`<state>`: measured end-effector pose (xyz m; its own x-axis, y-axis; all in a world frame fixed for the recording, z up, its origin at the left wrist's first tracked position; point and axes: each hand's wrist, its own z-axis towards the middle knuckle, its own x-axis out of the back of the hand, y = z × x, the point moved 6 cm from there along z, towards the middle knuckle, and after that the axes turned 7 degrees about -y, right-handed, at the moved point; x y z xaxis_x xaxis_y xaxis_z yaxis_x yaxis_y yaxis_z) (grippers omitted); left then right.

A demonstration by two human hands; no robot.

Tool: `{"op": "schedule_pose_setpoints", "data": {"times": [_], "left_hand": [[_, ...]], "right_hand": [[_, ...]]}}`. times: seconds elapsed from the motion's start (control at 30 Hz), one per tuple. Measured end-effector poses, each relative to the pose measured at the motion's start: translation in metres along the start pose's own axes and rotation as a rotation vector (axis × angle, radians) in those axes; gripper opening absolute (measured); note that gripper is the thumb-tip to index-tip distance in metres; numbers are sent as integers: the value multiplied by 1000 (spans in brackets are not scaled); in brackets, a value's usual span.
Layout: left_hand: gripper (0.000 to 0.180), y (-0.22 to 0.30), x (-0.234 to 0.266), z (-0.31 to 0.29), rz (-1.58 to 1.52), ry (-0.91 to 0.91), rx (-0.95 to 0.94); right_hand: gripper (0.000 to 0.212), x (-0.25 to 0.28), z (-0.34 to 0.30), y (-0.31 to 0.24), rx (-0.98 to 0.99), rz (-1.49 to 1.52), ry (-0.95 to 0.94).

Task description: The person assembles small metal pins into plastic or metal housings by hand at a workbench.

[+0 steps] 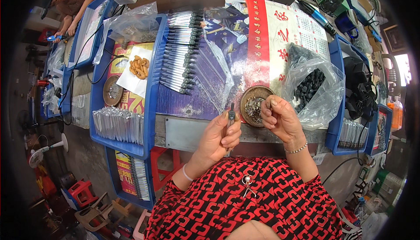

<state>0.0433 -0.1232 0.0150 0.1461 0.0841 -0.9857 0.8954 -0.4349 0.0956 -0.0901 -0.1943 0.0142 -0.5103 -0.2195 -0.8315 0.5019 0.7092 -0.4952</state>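
My left hand (pixel 222 133) grips a dark-tipped rod (pixel 231 114) by the bench edge (pixel 259 136); across a gap, my right hand (pixel 283 116) (pinched, contents unclear) overlaps a brown bowl (pixel 243 108).

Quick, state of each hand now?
Left hand: closed on a dark-tipped part, held upright.
Right hand: fingers curled near the brown bowl; whether it holds anything cannot be told.

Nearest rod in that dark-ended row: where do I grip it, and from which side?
I'd take the nearest rod by its dark end, coming from the right: that end points right and looks thicker than the pale shafts, which lie packed side by side. The left hand is nearer but holds a dark piece.
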Motion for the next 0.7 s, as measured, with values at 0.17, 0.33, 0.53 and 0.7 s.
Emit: {"op": "schedule_pose_setpoints", "data": {"times": [0.17, 0.33, 0.53, 0.7], "left_hand": [[33, 1, 3, 1, -3, 9, 7], [32, 0, 2, 2, -19, 17, 8], [31, 0, 1, 4, -33, 9, 10], [31, -1, 4, 5, -52, -1, 13]], "right_hand": [[7, -2, 0, -1, -2, 11, -3], [7, -5, 0, -1, -1, 18, -10], [10, -4, 1, 0, -7, 5, -7], [7, -6, 1, 0, -17, 22, -44]]}}
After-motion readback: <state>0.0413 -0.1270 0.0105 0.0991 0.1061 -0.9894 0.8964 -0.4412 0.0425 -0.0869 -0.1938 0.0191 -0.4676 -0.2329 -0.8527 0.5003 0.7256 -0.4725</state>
